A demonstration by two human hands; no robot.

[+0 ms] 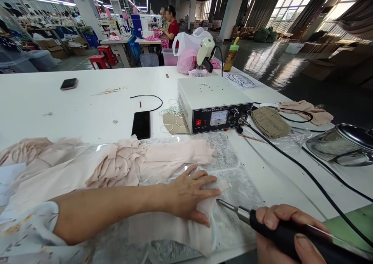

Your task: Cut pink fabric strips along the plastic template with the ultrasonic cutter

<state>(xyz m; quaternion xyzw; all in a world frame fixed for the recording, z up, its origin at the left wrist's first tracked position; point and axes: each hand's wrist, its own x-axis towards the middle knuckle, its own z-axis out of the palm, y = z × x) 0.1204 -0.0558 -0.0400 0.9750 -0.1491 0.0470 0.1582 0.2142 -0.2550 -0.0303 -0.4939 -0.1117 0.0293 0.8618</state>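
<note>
My left hand [192, 196] lies flat with fingers spread on a pale pink fabric piece [169, 229]. The fabric rests on a clear plastic sheet [237, 190] over the table. My right hand [287, 233] is wrapped round the black handle of a corded ultrasonic hand tool [244, 213]. The tool's narrow metal tip points left and ends just beside the fabric's edge, close to my left fingertips; I cannot tell whether it touches. Behind my left forearm, more pale pink fabric strips [122, 161] lie in gathered piles.
A control box [215, 105] with a dial stands at the middle back, its cable [297, 167] curving to the right. A black phone [141, 125], scissors [107, 91], a steel pot [344, 143], brown card patterns [271, 122] and a drink bottle [231, 57] stand about. A person works beyond the table.
</note>
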